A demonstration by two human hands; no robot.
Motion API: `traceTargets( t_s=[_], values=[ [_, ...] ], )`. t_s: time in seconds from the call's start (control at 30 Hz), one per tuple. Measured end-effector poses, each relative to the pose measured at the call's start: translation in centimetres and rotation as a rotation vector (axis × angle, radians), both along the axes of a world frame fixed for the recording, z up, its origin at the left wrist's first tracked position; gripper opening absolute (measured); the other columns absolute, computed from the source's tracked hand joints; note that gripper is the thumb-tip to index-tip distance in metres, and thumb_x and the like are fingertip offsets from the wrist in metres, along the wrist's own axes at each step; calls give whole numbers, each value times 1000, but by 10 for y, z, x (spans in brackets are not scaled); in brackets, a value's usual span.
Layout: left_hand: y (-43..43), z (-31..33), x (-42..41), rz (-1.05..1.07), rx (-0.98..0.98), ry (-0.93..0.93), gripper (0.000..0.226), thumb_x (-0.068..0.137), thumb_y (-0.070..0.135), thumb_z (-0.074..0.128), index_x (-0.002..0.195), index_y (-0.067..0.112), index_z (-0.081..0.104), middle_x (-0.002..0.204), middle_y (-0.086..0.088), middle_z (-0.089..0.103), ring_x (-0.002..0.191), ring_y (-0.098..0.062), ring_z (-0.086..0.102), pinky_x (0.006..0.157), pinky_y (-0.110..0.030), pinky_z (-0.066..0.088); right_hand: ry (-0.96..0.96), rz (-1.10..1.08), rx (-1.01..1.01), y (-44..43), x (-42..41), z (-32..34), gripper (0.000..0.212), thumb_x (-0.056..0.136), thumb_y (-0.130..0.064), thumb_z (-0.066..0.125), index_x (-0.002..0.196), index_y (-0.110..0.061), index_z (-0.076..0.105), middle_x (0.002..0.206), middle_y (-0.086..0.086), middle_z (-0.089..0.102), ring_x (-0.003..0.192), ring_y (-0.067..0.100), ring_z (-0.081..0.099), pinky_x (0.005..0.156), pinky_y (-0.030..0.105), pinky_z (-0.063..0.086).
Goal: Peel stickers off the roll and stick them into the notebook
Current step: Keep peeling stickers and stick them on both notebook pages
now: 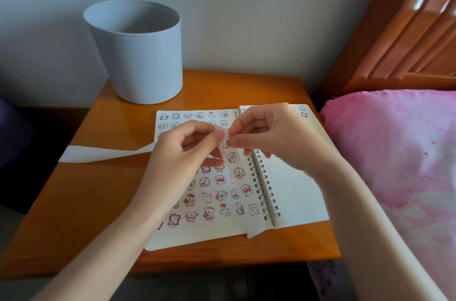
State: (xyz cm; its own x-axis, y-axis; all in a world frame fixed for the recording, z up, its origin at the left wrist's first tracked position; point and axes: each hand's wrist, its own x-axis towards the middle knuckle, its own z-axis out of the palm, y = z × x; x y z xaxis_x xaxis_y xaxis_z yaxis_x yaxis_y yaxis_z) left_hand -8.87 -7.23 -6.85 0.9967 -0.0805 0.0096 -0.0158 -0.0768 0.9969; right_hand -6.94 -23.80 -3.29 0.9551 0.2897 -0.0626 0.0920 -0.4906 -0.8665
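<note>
Wood nightstand [98, 202] by bed [394, 152]: gray bin [138, 54], open notebook [296, 189]; L hand [187, 150] & R hand [266, 135] pinch sticker strip [237, 172].

Left grip [182, 152] and right grip [269, 135] bare; forearms [111, 234] bare throughout.

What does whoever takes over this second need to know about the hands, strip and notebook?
The left hand holds the sticker strip bent over its fingers above the notebook.
The right hand pinches a sticker at the bend; I cannot tell whether it has lifted.
The strip's blank tail trails left across the table; its printed end lies down over the rings.
Done: the left page is nearly full; a few stickers sit in the right page's top corner.
Left: peel this sticker, press it on the right page, carry on along the strip.
</note>
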Motion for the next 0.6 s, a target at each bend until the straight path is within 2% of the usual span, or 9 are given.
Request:
traceTargets(
  t_s=[0.13, 0.27, 0.4, 0.6],
  values=[
    [0, 0, 0, 6, -3, 6, 9, 87, 19, 62, 91, 16, 70, 78, 4, 73, 73, -9, 71, 58, -13, 53, -1, 17, -25, 1, -1, 0, 5, 80, -12, 72, 82, -14, 68, 76, -1, 72, 60, 4, 63, 47, 5, 39],
    [0, 0, 0, 4, -13, 32, 9, 88, 18, 61, 90, 15, 69, 76, 3, 73, 71, -8, 71, 56, -13, 52, -39, 38, -104, 1, -1, 0, 10, 81, -19, 72, 77, -25, 66, 79, -11, 69, 71, 4, 63, 51, 5, 40],
    [0, 0, 0, 10, -33, 58, 10, 88, 17, 61, 90, 14, 70, 76, 1, 73, 72, -11, 71, 57, -15, 54, -98, 37, -176, 1, -1, 0, 10, 79, -28, 73, 76, -34, 65, 85, -18, 66, 82, 1, 58, 66, 13, 47],
    [0, 0, 1, 19, -36, 63, 9, 89, 18, 60, 90, 14, 69, 77, 2, 74, 69, -8, 71, 54, -12, 52, -144, 45, -164, 0, -1, -1, 7, 78, -32, 72, 79, -33, 66, 88, -15, 60, 81, 3, 54, 66, 17, 38]
  ],
)
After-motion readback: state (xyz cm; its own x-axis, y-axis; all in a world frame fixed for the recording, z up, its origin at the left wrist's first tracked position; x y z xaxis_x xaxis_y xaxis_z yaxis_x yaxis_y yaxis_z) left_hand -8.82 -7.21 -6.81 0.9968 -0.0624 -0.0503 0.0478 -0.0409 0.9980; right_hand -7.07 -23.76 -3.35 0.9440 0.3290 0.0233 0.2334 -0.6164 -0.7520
